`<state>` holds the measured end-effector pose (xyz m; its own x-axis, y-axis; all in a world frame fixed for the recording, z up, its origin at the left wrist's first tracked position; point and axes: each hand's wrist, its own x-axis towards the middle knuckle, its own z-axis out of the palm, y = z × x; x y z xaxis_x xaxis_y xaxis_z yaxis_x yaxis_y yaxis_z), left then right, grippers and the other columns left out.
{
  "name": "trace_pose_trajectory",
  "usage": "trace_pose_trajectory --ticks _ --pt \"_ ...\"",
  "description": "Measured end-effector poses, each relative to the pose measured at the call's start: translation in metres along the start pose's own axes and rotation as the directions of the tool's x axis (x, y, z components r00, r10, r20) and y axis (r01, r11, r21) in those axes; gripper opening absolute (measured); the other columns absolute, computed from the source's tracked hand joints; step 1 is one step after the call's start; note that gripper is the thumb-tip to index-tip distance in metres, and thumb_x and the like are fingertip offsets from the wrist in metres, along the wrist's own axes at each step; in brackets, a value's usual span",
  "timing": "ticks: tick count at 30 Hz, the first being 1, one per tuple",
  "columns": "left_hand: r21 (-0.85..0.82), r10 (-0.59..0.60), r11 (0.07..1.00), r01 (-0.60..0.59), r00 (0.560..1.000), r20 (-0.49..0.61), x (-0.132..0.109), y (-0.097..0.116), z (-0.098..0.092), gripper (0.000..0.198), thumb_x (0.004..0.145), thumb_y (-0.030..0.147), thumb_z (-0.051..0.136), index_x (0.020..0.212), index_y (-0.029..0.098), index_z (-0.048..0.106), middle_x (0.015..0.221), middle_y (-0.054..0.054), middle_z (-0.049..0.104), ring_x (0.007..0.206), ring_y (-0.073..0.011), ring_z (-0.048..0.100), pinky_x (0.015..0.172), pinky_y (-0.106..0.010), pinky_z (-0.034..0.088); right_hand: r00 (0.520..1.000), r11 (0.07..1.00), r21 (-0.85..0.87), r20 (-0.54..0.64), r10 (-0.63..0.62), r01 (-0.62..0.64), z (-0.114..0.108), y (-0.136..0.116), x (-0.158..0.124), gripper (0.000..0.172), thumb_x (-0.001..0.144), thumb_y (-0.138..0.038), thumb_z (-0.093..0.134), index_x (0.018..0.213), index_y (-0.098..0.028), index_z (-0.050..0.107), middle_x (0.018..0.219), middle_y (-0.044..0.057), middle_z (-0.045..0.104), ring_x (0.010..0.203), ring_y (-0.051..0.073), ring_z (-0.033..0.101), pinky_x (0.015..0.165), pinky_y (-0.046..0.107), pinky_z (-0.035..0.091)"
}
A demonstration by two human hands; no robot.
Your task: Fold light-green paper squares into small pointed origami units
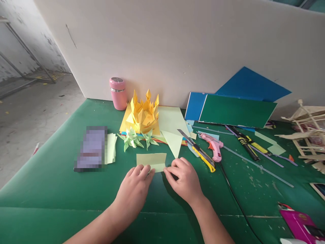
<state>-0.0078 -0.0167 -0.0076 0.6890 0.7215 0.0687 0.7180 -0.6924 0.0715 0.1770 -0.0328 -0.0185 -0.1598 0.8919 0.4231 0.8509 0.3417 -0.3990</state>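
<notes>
A small pale green paper (151, 158) with a crease across it lies on the green table, its back part raised a little. My left hand (138, 186) rests on its front left part, fingers bent together and pressing it down. At the front right corner, my right hand (184, 178) pinches the paper's edge between thumb and forefinger. Behind the paper sit light green folded paper flowers (132, 139) and a yellow folded paper piece (144, 115) with upright points.
A pink glue gun (214, 147) and a yellow cutter (203, 156) lie right of my hands. At left are a blurred dark rectangular item (92, 147) and a paper stack (111, 148). A pink flask (118, 95) stands behind; coloured boards (237, 110) lean at back right.
</notes>
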Motion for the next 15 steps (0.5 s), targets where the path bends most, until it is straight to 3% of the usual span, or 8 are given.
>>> trace_pose_trajectory --ticks 4,9,15 --pt "-0.026 -0.011 1.0 0.012 1.0 0.007 0.001 0.0 0.0 0.043 0.08 0.004 0.046 0.118 0.022 0.057 0.103 -0.007 0.062 0.091 -0.0223 0.059 0.078 -0.035 0.051 0.992 0.99 0.091 0.059 -0.113 0.108 0.005 -0.01 0.0 0.027 0.09 -0.019 0.048 0.074 -0.02 0.07 0.073 0.005 0.059 0.071 0.017 0.05 0.063 0.029 0.041" --pt "-0.012 0.001 1.0 -0.001 1.0 -0.012 0.0 -0.001 -0.001 0.044 0.078 0.003 0.047 0.116 0.022 0.057 0.101 -0.006 0.061 0.089 -0.0218 0.059 0.079 -0.035 0.05 0.997 0.99 0.135 0.059 -0.053 0.044 0.008 -0.012 0.0 0.031 0.09 -0.019 0.047 0.066 -0.02 0.068 0.073 0.005 0.059 0.072 0.017 0.052 0.064 0.029 0.044" --pt "0.036 0.007 0.999 -0.006 1.0 -0.021 -0.024 -0.019 -0.009 0.044 0.079 0.001 0.043 0.113 0.022 0.062 0.102 -0.006 0.065 0.087 -0.0223 0.06 0.076 -0.034 0.049 0.999 0.992 0.127 0.052 -0.016 0.01 0.008 -0.013 0.0 0.035 0.09 -0.019 0.048 0.06 -0.019 0.065 0.07 0.005 0.057 0.07 0.016 0.052 0.063 0.028 0.043"
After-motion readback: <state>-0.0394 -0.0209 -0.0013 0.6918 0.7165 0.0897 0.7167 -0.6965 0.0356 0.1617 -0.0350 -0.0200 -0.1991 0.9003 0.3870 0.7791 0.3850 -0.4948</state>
